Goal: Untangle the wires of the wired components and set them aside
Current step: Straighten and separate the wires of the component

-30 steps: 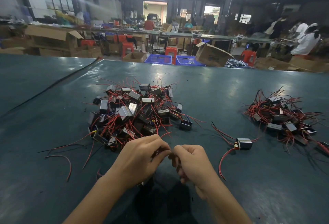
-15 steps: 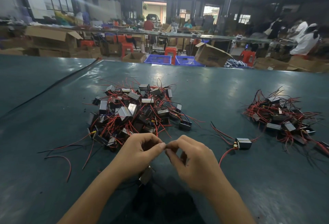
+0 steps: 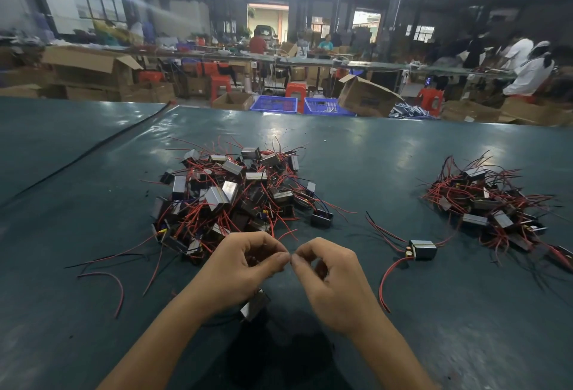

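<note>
A tangled heap of small grey box components with red and black wires lies on the dark green table ahead of me. My left hand and my right hand meet fingertip to fingertip just in front of it, both pinching a thin wire that is hard to make out. One grey component hangs under my left hand, close to the table. A second, smaller pile of components sits at the right. A single component with red wires lies between my right hand and that pile.
Loose red and black wires trail over the table at the left. A black cable runs diagonally across the far left. Beyond the table's far edge stand cardboard boxes, blue crates, red stools and several people at benches.
My hands have risen slightly and their fingertips have come together. The grey component under my left hand has come into view, hanging lower.
</note>
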Motion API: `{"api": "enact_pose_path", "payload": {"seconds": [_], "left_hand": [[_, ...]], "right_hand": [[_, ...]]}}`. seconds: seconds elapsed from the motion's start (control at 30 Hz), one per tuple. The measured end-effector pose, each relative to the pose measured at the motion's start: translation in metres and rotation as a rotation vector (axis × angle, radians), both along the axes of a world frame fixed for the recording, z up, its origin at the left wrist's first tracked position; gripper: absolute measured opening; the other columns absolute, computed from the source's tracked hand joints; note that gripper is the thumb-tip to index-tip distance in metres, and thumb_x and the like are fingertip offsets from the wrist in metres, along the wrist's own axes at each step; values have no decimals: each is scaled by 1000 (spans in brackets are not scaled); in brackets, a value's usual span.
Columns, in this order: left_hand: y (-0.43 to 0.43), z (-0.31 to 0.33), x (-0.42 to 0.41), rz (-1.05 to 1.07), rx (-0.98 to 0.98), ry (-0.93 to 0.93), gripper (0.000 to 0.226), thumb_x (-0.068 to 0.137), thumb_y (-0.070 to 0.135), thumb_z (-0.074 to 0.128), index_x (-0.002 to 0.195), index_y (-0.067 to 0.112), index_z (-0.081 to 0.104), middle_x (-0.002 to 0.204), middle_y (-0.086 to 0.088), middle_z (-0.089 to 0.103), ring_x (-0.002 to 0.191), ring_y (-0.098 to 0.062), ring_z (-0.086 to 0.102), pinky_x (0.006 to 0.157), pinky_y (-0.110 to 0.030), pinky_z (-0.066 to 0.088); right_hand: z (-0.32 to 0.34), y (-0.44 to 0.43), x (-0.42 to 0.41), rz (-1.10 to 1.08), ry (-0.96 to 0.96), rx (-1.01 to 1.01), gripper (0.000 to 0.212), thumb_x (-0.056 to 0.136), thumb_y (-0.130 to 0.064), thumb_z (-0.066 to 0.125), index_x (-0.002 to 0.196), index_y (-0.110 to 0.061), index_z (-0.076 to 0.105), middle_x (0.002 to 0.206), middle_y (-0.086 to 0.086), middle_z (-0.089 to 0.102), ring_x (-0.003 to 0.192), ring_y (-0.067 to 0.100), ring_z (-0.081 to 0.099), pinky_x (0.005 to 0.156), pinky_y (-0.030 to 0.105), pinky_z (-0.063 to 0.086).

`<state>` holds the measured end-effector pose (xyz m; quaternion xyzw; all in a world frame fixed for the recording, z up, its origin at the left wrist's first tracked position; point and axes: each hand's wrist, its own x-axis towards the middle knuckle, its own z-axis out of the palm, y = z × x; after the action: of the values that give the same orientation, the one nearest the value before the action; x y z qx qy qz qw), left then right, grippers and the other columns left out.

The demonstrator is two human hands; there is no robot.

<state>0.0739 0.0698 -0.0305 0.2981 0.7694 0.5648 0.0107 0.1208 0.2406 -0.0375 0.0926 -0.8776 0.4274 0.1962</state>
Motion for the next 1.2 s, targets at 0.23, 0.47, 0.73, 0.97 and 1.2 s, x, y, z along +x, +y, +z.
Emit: {"api": "enact_pose_path", "payload": {"seconds": [0.23,0.47,0.73,0.97,1.2], "left_hand": [[-4,-6,-4,69,-102,333,11,84,13,74,86,23,71,73,19,67,64,-2,62,60,-13,46],[-3,-7,-4,121,-290,784,18,90,30,63,86,16,73,83,9,68,73,-11,63,63,-32,52],[0,-9,-4,129,-273,828,16,89,29,65,86,15,74,83,9,69,72,-12,63,62,-34,51],[-3,-9,-6,47,-42,177,11,88,14,70,84,24,72,68,12,66,60,-2,60,56,-13,44],[-6,-5,-7,-66,58,-66,13,82,34,67,84,23,73,71,-8,68,62,-27,61,59,-34,52]], "right_hand": [[0,-11,-2,-30,-211,-272,25,89,-17,65,65,-23,65,60,-7,61,54,8,49,52,25,42],[5,-11,-1,-64,-453,-552,24,91,-8,61,67,-6,66,54,6,57,33,10,39,36,17,30],[15,-1,-1,25,-728,-835,22,89,-12,59,69,-11,66,60,0,59,36,6,32,34,16,25],[0,12,-4,150,99,-8,10,85,-19,73,92,-26,75,85,-13,67,66,12,61,59,29,52],[2,14,-3,130,234,135,9,89,-28,68,90,-21,72,84,-15,62,65,8,56,56,41,50]]}}
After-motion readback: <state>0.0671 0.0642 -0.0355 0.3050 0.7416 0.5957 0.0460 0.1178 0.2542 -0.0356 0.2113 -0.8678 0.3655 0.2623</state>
